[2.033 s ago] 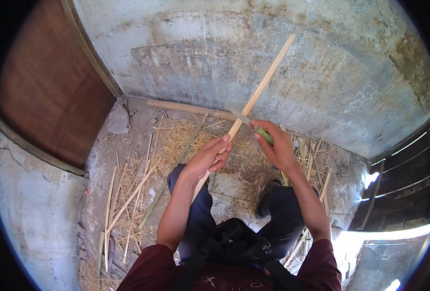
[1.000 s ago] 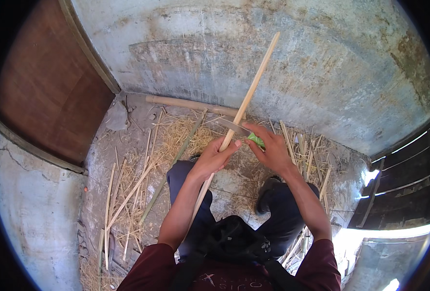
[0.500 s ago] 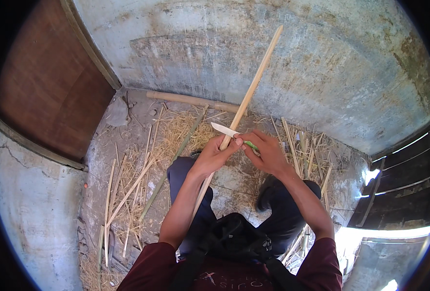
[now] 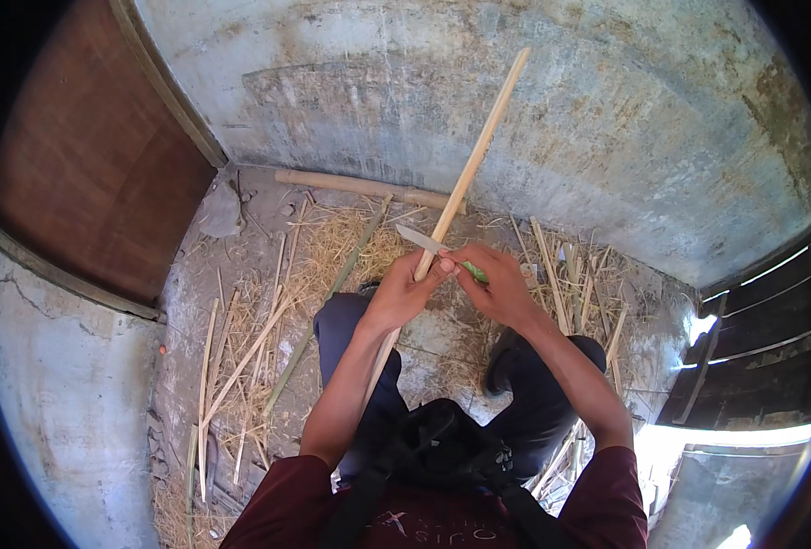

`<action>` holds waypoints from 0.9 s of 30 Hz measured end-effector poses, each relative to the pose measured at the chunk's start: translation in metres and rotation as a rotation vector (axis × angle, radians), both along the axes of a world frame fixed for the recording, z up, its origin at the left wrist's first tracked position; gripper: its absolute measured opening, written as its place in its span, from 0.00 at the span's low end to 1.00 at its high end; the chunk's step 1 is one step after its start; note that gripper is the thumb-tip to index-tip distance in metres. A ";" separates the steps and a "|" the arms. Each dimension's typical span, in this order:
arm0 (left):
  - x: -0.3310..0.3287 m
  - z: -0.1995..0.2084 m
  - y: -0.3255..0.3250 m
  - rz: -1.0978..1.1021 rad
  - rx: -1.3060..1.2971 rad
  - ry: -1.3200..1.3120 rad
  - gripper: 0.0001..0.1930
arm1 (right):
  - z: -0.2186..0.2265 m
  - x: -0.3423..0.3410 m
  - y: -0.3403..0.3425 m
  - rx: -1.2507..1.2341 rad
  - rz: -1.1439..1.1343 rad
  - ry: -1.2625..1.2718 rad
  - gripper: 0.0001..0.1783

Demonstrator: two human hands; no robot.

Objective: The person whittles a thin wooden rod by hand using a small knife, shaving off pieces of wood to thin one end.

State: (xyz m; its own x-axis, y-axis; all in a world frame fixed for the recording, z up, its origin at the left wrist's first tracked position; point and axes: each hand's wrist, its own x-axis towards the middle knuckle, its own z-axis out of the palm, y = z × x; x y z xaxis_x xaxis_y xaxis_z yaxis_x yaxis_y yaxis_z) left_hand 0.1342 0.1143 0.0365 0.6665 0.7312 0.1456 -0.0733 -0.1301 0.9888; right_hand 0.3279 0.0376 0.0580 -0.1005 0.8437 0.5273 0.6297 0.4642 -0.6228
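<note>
A long pale bamboo strip (image 4: 477,156) slants up and away from between my knees toward the far wall. My left hand (image 4: 407,291) is closed around it near the middle, its thumb reaching toward the blade. In my right hand (image 4: 495,282) is a knife (image 4: 421,240) with a green handle, partly hidden by the fingers. The blade lies across the strip just beyond my left hand, its tip pointing left. Both hands are close together, the left thumb near the right fingertips.
Loose bamboo strips (image 4: 241,384) and straw-like shavings (image 4: 332,245) litter the floor on the left; more strips (image 4: 552,274) lie on the right. A thick bamboo pole (image 4: 359,186) rests along the stained wall (image 4: 350,101). A brown door panel (image 4: 85,156) stands at the left.
The knife blade has tilted, turning from bright to duller grey. The strip's far end has shifted slightly left. Both hands keep their grips.
</note>
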 end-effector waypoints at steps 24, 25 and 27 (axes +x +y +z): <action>0.000 -0.021 0.007 0.039 -0.119 0.176 0.27 | 0.005 0.011 -0.001 0.024 -0.080 -0.123 0.15; 0.000 -0.021 0.007 0.044 -0.122 0.174 0.27 | 0.006 0.010 -0.002 0.016 -0.079 -0.124 0.15; 0.000 -0.021 0.006 0.053 -0.126 0.168 0.27 | 0.007 0.010 -0.002 0.003 -0.075 -0.123 0.15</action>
